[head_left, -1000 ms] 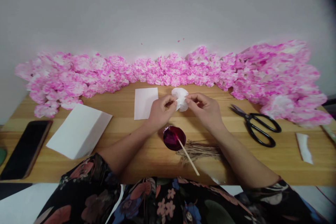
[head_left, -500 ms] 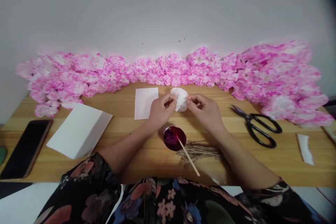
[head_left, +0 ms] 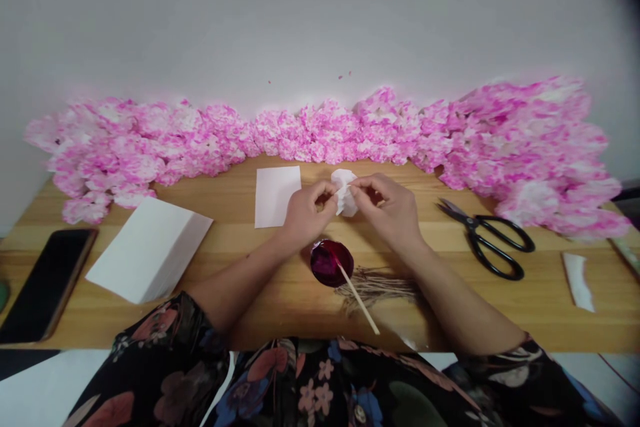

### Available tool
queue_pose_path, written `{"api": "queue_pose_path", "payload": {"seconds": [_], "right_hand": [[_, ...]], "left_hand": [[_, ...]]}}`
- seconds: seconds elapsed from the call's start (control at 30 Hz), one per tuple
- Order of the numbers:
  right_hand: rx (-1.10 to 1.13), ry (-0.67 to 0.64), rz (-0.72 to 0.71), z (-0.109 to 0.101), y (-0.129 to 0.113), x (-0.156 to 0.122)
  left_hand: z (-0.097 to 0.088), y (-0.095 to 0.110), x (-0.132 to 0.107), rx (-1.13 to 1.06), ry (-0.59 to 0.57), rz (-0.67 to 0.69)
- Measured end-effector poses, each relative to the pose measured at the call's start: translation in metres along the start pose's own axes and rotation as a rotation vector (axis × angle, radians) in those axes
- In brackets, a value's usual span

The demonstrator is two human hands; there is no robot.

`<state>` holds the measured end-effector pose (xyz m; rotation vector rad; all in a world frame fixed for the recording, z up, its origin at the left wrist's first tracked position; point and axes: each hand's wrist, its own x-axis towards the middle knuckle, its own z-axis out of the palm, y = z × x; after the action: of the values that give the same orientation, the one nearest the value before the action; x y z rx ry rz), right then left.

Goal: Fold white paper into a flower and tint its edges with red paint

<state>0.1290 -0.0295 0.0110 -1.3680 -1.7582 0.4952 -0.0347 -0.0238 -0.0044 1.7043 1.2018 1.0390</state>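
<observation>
Between my hands is a white tissue-paper flower [head_left: 345, 178], pinched at its middle and fanned out above and below. My left hand [head_left: 313, 210] grips its left side between thumb and fingertips. From the right, my right hand [head_left: 389, 205] pinches the same paper, its fingertips almost meeting the left ones. A flat square of white paper [head_left: 274, 197] lies just left of my left hand. Below the hands stands a small bowl of dark magenta dye [head_left: 326, 267] with a wooden stick [head_left: 363, 303] leaning out of it. Thin brown twigs or wires [head_left: 385, 285] lie beside the bowl.
Pink and white paper flowers [head_left: 330, 130] line the table's back edge along the wall. Black-handled scissors [head_left: 487, 237] lie to the right, near a white strip [head_left: 579, 281]. A stack of white paper [head_left: 150, 250] and a phone [head_left: 50, 283] lie at left.
My fingertips have come closer together, and the right hand has shifted slightly left over the paper. The white flower now looks narrower and more gathered.
</observation>
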Motion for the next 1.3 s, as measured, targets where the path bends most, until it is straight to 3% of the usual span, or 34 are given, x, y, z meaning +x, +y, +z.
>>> {"api": "queue_pose_path", "payload": {"seconds": [0.13, 0.37, 0.6, 0.83, 0.93, 1.0, 1.17, 1.3], "right_hand": [[0.165, -0.024, 0.166, 0.001, 0.004, -0.001], [0.031, -0.038, -0.008, 0.002, 0.000, -0.006], [0.003, 0.010, 0.067, 0.001, 0.005, -0.003], [-0.304, 0.053, -0.264, -0.005, -0.001, -0.003], [-0.360, 0.074, -0.314, -0.002, -0.004, 0.000], [-0.290, 0.073, -0.264, 0.000, -0.002, 0.002], [0.072, 0.035, 0.031, 0.003, 0.009, 0.004], [0.093, 0.001, 0.006, 0.003, 0.006, 0.002]], "left_hand": [[-0.001, 0.000, 0.000, -0.002, 0.016, -0.018], [0.000, 0.001, 0.001, 0.150, 0.033, 0.018], [0.000, -0.004, 0.002, -0.069, 0.044, -0.050], [0.001, -0.001, 0.000, -0.011, 0.024, -0.035], [0.002, 0.000, -0.001, 0.016, -0.004, -0.009], [0.003, 0.000, -0.002, 0.033, -0.011, -0.007], [0.004, 0.000, -0.001, 0.047, 0.003, -0.032], [0.004, 0.002, -0.001, 0.055, 0.009, -0.032]]}}
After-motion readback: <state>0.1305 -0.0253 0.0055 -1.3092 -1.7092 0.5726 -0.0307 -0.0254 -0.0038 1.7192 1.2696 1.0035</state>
